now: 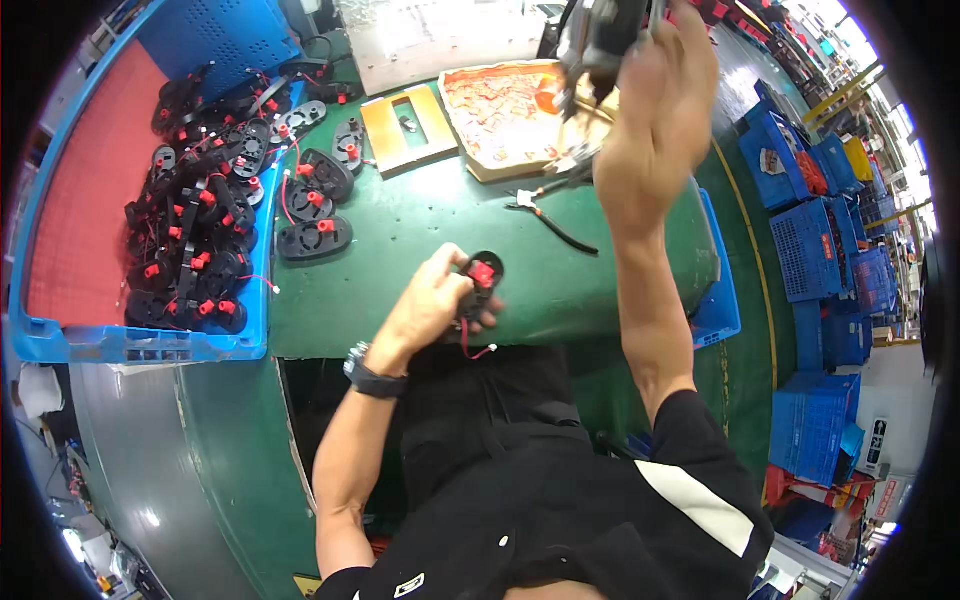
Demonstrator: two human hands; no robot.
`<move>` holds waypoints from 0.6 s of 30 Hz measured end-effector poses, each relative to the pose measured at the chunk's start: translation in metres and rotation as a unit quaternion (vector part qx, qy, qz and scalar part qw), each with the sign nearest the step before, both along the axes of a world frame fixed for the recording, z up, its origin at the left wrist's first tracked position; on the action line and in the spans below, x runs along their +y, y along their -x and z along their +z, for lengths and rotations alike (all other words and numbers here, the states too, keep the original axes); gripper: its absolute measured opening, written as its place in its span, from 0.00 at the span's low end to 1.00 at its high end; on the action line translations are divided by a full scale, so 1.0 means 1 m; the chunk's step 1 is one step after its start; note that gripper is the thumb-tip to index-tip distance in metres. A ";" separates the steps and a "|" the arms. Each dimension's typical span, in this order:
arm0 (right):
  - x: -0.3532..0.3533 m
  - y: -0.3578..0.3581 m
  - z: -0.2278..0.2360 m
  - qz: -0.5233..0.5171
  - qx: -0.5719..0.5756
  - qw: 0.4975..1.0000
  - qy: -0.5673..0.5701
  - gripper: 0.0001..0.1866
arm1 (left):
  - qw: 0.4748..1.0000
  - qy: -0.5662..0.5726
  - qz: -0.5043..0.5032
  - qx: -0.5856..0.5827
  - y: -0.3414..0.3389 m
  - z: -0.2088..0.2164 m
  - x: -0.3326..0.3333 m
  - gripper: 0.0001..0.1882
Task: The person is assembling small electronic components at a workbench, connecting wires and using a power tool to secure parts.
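Observation:
My left hand [430, 300] grips a black oval plastic housing [487, 270] with a red part set in it, above the near edge of the green table. A thin red wire with a white connector [491, 348] dangles from the housing. My right hand [660, 125] is raised at the upper right, smeared by motion, and closed around a dark tool [612, 40] whose kind the blur hides. Pliers [545, 215] with black handles lie on the table below it. More black oval housings [316, 238] with red parts rest to the left.
A blue crate [160, 346] at the left is heaped with similar black housings [200, 225]. Farther back are an orange frame [383, 145] and a cardboard tray [490, 165] of small reddish parts. Several blue crates [805, 250] stand along the right, beyond the yellow floor line.

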State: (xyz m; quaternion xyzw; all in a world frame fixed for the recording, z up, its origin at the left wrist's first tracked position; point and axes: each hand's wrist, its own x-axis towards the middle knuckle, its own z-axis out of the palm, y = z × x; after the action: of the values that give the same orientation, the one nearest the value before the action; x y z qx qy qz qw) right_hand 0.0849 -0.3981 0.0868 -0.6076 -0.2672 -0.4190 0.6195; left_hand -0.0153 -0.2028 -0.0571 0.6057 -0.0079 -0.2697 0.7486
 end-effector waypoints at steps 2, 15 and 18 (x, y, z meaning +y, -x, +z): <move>-0.007 0.039 -0.043 -0.124 -0.026 0.979 0.163 0.19 | 0.998 0.001 -0.005 -0.064 0.007 0.008 -0.008 0.07; -0.289 0.102 -0.191 -0.163 0.340 0.869 -0.322 0.16 | 0.683 -0.539 0.131 -0.476 -0.018 0.045 0.046 0.39; -0.443 0.102 -0.282 -0.330 0.413 0.773 -0.350 0.22 | 0.600 -0.679 0.135 -0.400 -0.027 0.009 0.110 0.38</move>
State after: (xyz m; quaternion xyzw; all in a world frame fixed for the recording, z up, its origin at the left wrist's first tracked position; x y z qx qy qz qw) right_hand -0.0175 -0.8409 -0.1948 -0.5146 0.3966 -0.3708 0.6636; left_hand 0.0118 -0.0930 -0.0483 0.9809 -0.0393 0.1763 0.0715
